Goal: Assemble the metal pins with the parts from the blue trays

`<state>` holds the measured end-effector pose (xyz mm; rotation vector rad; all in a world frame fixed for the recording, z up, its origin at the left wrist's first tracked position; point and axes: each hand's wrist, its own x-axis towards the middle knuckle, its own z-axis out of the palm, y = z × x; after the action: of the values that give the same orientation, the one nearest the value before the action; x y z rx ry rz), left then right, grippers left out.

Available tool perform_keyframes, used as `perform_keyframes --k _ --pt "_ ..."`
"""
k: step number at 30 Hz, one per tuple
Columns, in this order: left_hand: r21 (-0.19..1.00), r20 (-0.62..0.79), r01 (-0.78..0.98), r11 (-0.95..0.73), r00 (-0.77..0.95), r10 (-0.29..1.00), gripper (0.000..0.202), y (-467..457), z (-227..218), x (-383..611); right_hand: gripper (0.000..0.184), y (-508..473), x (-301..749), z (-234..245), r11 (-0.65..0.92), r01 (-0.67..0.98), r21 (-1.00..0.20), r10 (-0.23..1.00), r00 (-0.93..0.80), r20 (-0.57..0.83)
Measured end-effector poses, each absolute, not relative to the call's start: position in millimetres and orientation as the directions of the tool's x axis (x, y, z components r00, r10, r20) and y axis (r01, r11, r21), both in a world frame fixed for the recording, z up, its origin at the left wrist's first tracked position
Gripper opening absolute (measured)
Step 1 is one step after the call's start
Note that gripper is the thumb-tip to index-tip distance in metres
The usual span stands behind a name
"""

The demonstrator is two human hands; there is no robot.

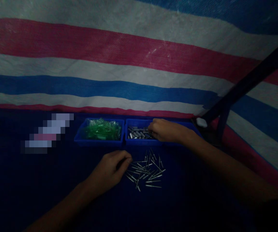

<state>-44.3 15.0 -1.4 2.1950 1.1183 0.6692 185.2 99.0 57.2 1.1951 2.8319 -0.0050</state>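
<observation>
Metal pins point(145, 172) lie at 3 o'clock, touching my left grip point(110, 170), which is pinched closed; right grip point(165, 130), state unclear, reaches into blue tray point(141, 143).

Thin silvery pins point(145, 172), loose heap on dark surface point(189, 193); short grey pieces point(139, 132), piled in blue tray point(141, 143)

left hand point(110, 170): fingertips at metal pins point(145, 171) | right hand point(166, 130): inside blue tray point(141, 142) of grey pieces point(137, 132)
</observation>
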Motion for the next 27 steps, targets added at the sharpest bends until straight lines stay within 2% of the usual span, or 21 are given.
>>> perform_keyframes --k 3,8,14,19,22,27 --pt "0.7 0.165 0.548 -0.459 0.501 0.85 0.021 15.8 -0.5 -44.7 0.019 100.4 184.8 64.8 0.694 0.719 0.029 0.72 -0.693 -0.038" --pt "0.704 0.164 0.542 -0.46 0.506 0.847 0.022 16.9 -0.1 -43.9 0.021 105.7 176.6 66.2 0.684 0.727 0.057 0.719 -0.686 0.114" --pt "0.683 0.141 0.562 -0.466 0.525 0.84 0.023 16.5 0.0 -43.4 0.023 118.1 162.9 49.1 0.628 0.746 0.223 0.75 -0.656 0.082" --pt "0.682 0.137 0.556 -0.475 0.54 0.83 0.022 15.8 0.7 -44.3 0.021 119.6 160.3 44.2 0.596 0.748 0.292 0.774 -0.632 0.041" --pt "0.682 0.132 0.555 -0.477 0.548 0.826 0.021 16.2 0.1 -43.9 0.022 116.7 159.8 42.1 0.59 0.752 0.293 0.776 -0.628 0.048" --pt "0.673 0.121 0.563 -0.48 0.557 0.822 0.021 17.3 -2.2 -44.7 0.023 111.3 161.3 43.7 0.6 0.769 0.219 0.774 -0.628 0.08"
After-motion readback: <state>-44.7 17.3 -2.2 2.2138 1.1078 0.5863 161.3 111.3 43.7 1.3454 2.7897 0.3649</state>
